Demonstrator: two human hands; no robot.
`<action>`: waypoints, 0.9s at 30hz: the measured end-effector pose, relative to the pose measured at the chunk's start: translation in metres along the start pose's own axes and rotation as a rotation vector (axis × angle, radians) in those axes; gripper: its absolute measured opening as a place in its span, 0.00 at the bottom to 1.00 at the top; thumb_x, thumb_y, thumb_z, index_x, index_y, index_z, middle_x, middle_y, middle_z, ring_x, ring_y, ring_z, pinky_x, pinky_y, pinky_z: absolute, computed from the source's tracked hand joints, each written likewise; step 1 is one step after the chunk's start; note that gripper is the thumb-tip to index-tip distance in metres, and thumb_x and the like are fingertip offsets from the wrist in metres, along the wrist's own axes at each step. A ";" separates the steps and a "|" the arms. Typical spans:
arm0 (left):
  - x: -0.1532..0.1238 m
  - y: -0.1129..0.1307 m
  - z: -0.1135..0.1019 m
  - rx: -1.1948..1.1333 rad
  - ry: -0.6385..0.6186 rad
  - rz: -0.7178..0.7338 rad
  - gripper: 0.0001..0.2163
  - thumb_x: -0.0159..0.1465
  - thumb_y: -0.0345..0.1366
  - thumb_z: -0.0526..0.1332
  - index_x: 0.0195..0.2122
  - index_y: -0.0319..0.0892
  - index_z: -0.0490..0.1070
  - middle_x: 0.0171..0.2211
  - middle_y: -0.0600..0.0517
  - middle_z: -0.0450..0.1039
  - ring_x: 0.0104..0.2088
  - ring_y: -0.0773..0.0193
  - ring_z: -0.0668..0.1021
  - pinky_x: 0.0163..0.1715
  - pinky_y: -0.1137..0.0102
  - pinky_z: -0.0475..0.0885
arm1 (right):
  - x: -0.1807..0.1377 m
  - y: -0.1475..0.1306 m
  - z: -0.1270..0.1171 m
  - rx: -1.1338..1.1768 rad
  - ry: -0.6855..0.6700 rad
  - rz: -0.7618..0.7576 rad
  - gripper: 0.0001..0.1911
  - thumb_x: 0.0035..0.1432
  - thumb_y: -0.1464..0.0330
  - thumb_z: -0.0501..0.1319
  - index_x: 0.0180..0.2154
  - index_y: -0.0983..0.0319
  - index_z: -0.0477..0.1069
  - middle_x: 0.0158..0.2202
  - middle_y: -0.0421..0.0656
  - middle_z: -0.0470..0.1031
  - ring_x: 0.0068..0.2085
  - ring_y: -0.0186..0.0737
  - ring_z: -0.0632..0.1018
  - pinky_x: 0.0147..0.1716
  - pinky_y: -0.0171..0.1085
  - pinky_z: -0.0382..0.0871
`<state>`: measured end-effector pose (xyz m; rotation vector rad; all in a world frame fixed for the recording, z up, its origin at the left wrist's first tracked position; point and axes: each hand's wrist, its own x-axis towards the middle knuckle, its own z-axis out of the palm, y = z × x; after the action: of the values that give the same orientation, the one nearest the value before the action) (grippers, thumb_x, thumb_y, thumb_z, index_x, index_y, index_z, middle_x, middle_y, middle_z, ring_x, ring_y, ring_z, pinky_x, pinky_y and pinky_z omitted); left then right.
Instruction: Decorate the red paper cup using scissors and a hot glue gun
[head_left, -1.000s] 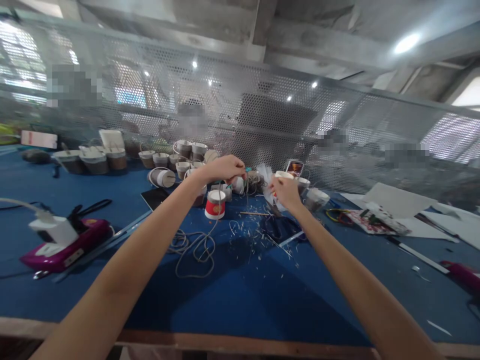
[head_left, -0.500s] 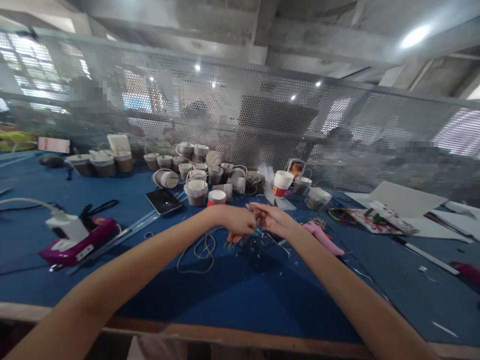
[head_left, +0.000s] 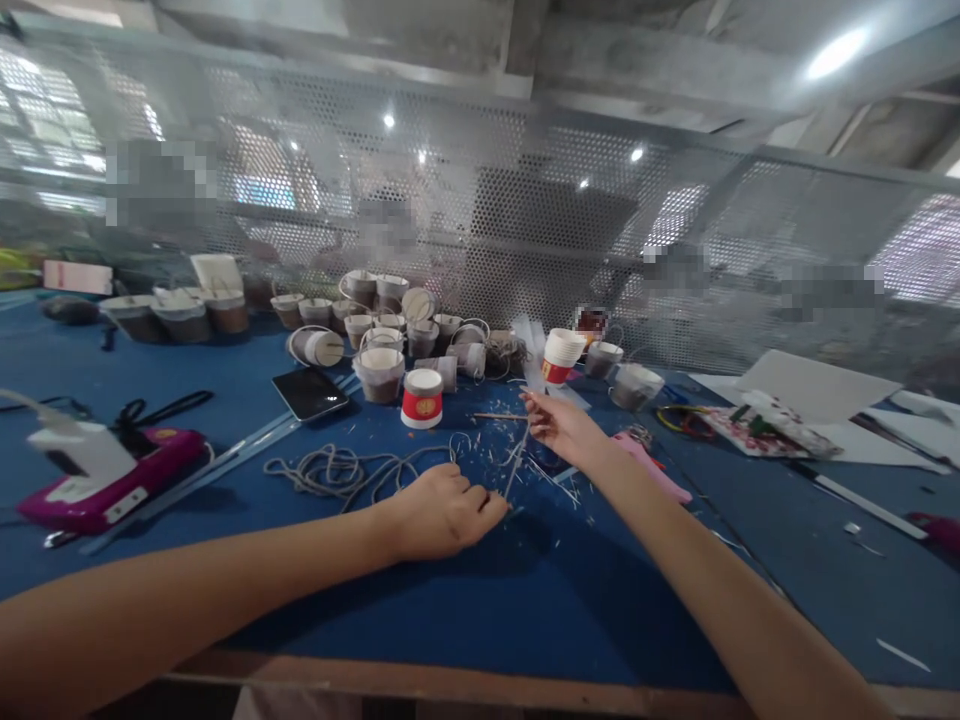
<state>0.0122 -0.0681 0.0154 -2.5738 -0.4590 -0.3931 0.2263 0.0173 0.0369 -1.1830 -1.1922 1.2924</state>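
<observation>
My left hand (head_left: 444, 512) rests low on the blue table (head_left: 465, 610), its fingers pinched on the near end of a thin pale strand (head_left: 517, 465). My right hand (head_left: 564, 425) is farther back and to the right, fingers closed on the strand's far end. The strand runs taut between the two hands. Pale clippings (head_left: 510, 450) lie scattered under it. An upturned red-and-white paper cup (head_left: 421, 398) stands just behind the hands. A loose coil of grey cord (head_left: 337, 470) lies left of my left hand.
Several brown-wrapped cups (head_left: 390, 330) crowd the back by the mesh fence (head_left: 480, 220). Also on the table are a phone (head_left: 310, 392), a stack of red-and-white cups (head_left: 561, 355), a pink glue gun (head_left: 651, 465), a magenta device (head_left: 112, 480), black scissors (head_left: 161, 410) and papers (head_left: 810, 400).
My hands came back from the cups, met over the clippings, then drew apart. The left is now low and near, the right farther back, with the strand stretched between them.
</observation>
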 end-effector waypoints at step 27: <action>-0.002 -0.023 0.008 -0.728 0.156 -0.753 0.18 0.69 0.41 0.42 0.25 0.42 0.61 0.21 0.56 0.64 0.23 0.68 0.67 0.26 0.71 0.62 | -0.059 -0.002 0.056 0.470 -0.215 -0.088 0.17 0.59 0.55 0.49 0.27 0.59 0.64 0.26 0.40 0.64 0.23 0.33 0.67 0.22 0.34 0.62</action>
<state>0.0030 -0.0456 0.0170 -2.8949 -1.4520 -1.1929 0.1734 -0.0441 0.0434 -0.6578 -0.9995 1.5542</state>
